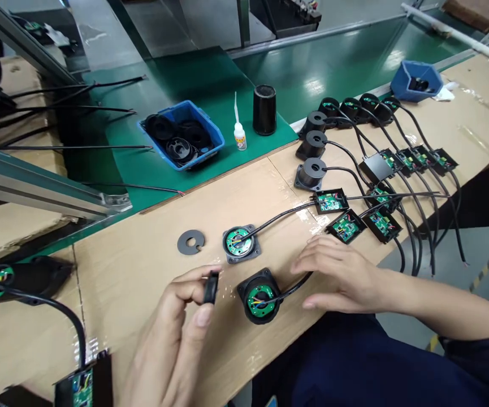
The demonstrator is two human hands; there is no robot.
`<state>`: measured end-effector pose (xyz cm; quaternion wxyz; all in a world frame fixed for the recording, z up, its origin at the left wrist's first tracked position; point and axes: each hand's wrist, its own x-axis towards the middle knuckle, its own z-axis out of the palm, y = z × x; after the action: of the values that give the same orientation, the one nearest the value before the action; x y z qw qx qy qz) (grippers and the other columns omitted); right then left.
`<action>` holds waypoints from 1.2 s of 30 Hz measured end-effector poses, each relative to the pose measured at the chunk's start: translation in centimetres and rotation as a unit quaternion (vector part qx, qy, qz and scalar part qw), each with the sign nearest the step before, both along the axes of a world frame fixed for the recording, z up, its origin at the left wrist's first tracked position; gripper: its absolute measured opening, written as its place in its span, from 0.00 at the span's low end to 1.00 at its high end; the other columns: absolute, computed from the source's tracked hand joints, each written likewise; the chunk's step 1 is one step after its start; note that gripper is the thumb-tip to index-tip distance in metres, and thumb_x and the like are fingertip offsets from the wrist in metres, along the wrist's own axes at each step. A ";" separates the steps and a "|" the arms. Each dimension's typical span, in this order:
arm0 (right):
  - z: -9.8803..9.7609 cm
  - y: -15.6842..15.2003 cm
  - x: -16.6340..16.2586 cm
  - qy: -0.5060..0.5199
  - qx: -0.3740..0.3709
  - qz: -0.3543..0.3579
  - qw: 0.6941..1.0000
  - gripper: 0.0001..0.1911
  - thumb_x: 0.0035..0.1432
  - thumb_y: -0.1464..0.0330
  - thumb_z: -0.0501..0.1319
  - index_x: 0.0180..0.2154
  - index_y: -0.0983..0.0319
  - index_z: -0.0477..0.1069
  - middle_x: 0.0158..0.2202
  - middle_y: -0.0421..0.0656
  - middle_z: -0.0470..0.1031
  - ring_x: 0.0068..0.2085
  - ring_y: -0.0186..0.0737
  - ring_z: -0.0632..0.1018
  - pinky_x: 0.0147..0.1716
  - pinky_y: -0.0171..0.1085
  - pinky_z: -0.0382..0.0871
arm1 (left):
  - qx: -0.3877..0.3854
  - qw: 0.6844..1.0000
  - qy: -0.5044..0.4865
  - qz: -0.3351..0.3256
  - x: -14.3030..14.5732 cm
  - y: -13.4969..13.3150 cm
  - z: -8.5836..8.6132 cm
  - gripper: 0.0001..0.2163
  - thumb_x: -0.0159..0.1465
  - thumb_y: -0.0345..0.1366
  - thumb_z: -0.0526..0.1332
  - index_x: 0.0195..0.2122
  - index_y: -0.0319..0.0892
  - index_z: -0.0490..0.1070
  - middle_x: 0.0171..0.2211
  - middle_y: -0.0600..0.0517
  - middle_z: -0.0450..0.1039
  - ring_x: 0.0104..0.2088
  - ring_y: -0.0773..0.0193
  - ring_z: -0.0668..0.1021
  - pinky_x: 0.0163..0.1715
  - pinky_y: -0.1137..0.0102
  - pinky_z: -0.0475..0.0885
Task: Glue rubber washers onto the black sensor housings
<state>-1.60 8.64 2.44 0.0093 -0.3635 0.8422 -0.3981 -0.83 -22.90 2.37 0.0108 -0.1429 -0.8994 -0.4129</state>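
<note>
My left hand (176,322) pinches a small black plastic part (211,287) between thumb and fingers, held above the cardboard. Just right of it lies a square-flanged black housing (259,297) with a round green circuit board and coloured wires inside. My right hand (337,274) is open, thumb apart from the fingers, over that housing's black cable (297,287); whether it touches the cable I cannot tell. Behind sits a second housing (241,244), its board facing up and its cable running to a small box with a circuit board (331,200). A notched grey disc (191,242) lies flat beside it.
A blue bin (216,133) of black parts, a white dropper bottle (239,135) and a black cylinder (264,110) stand on the green mat. Several wired housings (312,172) line the right side, near another blue bin (405,85). A metal post (36,181) rises at left.
</note>
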 end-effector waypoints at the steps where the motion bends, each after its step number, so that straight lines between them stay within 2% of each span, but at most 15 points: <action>1: -0.7 0.0 0.4 -0.007 0.016 0.002 1.000 0.21 0.66 0.58 0.67 0.54 0.63 0.70 0.45 0.49 0.81 0.46 0.43 0.80 0.51 0.45 0.74 | 0.023 1.000 -0.011 0.005 0.7 0.7 -0.4 0.05 0.73 0.41 0.55 0.43 0.48 0.69 0.52 0.48 0.78 0.55 0.59 0.80 0.48 0.68 0.77; 3: -1.7 -0.4 0.6 -0.018 0.024 0.008 1.000 0.20 0.68 0.60 0.65 0.55 0.64 0.70 0.44 0.47 0.81 0.44 0.39 0.80 0.48 0.41 0.76 | 0.078 0.996 -0.032 0.026 1.8 2.2 -1.8 0.06 0.73 0.40 0.54 0.44 0.48 0.68 0.53 0.46 0.77 0.55 0.58 0.80 0.51 0.65 0.77; 5: -1.9 -1.1 0.4 0.009 0.004 0.010 1.000 0.13 0.71 0.66 0.61 0.54 0.63 0.72 0.40 0.45 0.80 0.39 0.34 0.80 0.41 0.34 0.75 | 0.131 0.988 -0.052 0.070 2.7 3.5 -3.4 0.08 0.74 0.41 0.53 0.47 0.47 0.68 0.53 0.46 0.76 0.55 0.57 0.80 0.55 0.61 0.76; 7: -1.5 -1.9 0.2 0.090 -0.002 -0.006 0.996 0.10 0.72 0.71 0.58 0.51 0.61 0.75 0.36 0.42 0.79 0.34 0.33 0.77 0.34 0.33 0.72 | 0.161 0.979 -0.066 0.107 3.3 4.5 -4.6 0.09 0.75 0.43 0.51 0.50 0.48 0.67 0.51 0.46 0.77 0.56 0.56 0.79 0.58 0.57 0.74; 9: -0.8 -2.6 0.1 0.189 0.031 -0.022 0.981 0.13 0.71 0.73 0.55 0.48 0.60 0.77 0.34 0.42 0.79 0.31 0.35 0.73 0.30 0.35 0.67 | 0.168 0.976 -0.068 0.118 3.6 5.2 -5.2 0.11 0.75 0.44 0.50 0.51 0.47 0.66 0.51 0.45 0.76 0.58 0.55 0.77 0.60 0.55 0.73; 11: -0.3 -3.0 0.1 0.269 0.071 -0.024 0.960 0.14 0.70 0.73 0.54 0.45 0.62 0.79 0.34 0.44 0.80 0.30 0.37 0.71 0.27 0.38 0.63 | 0.179 0.975 -0.071 0.112 3.7 5.6 -5.2 0.11 0.75 0.44 0.50 0.51 0.47 0.65 0.54 0.44 0.74 0.58 0.55 0.77 0.60 0.54 0.74; 13: -0.2 -3.1 0.3 0.311 0.083 -0.016 0.947 0.13 0.68 0.74 0.55 0.44 0.66 0.79 0.35 0.45 0.81 0.30 0.37 0.71 0.26 0.39 0.60 | 0.200 0.971 -0.070 0.112 3.7 5.7 -4.7 0.09 0.75 0.42 0.51 0.50 0.47 0.66 0.57 0.43 0.72 0.58 0.56 0.78 0.59 0.55 0.75; 17: -1.3 -2.5 0.7 0.283 0.040 -0.020 0.958 0.11 0.67 0.74 0.57 0.46 0.70 0.77 0.37 0.47 0.82 0.32 0.38 0.73 0.27 0.39 0.63 | 0.193 0.971 -0.036 0.139 3.8 5.2 -2.8 0.05 0.70 0.37 0.61 0.46 0.46 0.69 0.58 0.46 0.73 0.61 0.57 0.76 0.62 0.60 0.73; 19: -2.0 -2.2 0.9 0.277 0.015 -0.023 0.960 0.09 0.67 0.75 0.59 0.45 0.71 0.77 0.36 0.48 0.82 0.33 0.39 0.74 0.28 0.39 0.64 | 0.175 0.975 -0.014 0.139 3.9 4.6 -1.7 0.13 0.66 0.34 0.67 0.50 0.47 0.69 0.57 0.48 0.75 0.59 0.59 0.78 0.59 0.65 0.75; 22: -2.4 -1.9 1.2 0.288 0.001 -0.019 0.958 0.11 0.69 0.75 0.56 0.44 0.72 0.77 0.34 0.49 0.82 0.33 0.40 0.76 0.28 0.38 0.64 | 0.074 0.994 0.021 0.074 3.7 3.5 -0.2 0.25 0.63 0.34 0.70 0.61 0.48 0.67 0.56 0.50 0.76 0.55 0.63 0.80 0.57 0.70 0.76; 24: -2.4 -1.9 1.3 0.290 0.000 -0.017 0.957 0.13 0.70 0.75 0.53 0.43 0.73 0.77 0.33 0.49 0.82 0.33 0.39 0.76 0.28 0.38 0.63 | -0.029 0.997 0.067 0.003 3.5 3.0 0.5 0.24 0.65 0.37 0.69 0.62 0.46 0.69 0.55 0.51 0.77 0.53 0.65 0.80 0.59 0.72 0.73; 27: -2.2 -1.8 1.3 0.295 0.001 -0.017 0.955 0.14 0.70 0.76 0.53 0.43 0.73 0.77 0.33 0.48 0.82 0.32 0.38 0.77 0.27 0.38 0.62 | -0.135 0.978 0.136 -0.088 2.9 3.0 1.4 0.21 0.67 0.39 0.68 0.60 0.43 0.71 0.50 0.52 0.79 0.49 0.67 0.81 0.59 0.75 0.70; 30: -2.2 -1.8 1.3 0.296 -0.001 -0.017 0.955 0.14 0.70 0.76 0.53 0.42 0.73 0.77 0.32 0.48 0.82 0.31 0.38 0.77 0.26 0.38 0.63 | -0.189 0.958 0.160 -0.147 2.2 3.4 1.7 0.19 0.69 0.39 0.65 0.60 0.39 0.71 0.49 0.51 0.80 0.47 0.67 0.82 0.55 0.74 0.74; 36: -2.5 -1.8 1.2 0.290 -0.014 -0.020 0.957 0.13 0.69 0.76 0.54 0.42 0.73 0.77 0.33 0.48 0.82 0.31 0.37 0.77 0.26 0.37 0.63 | -0.230 0.931 0.167 -0.228 1.0 3.7 1.5 0.18 0.71 0.39 0.62 0.60 0.39 0.70 0.51 0.49 0.80 0.51 0.62 0.80 0.53 0.69 0.76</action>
<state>-0.38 6.80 -0.06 -0.2488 -0.4465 0.8101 -0.2872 0.14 -19.24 3.87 0.0333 -0.4096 -0.8981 -0.1565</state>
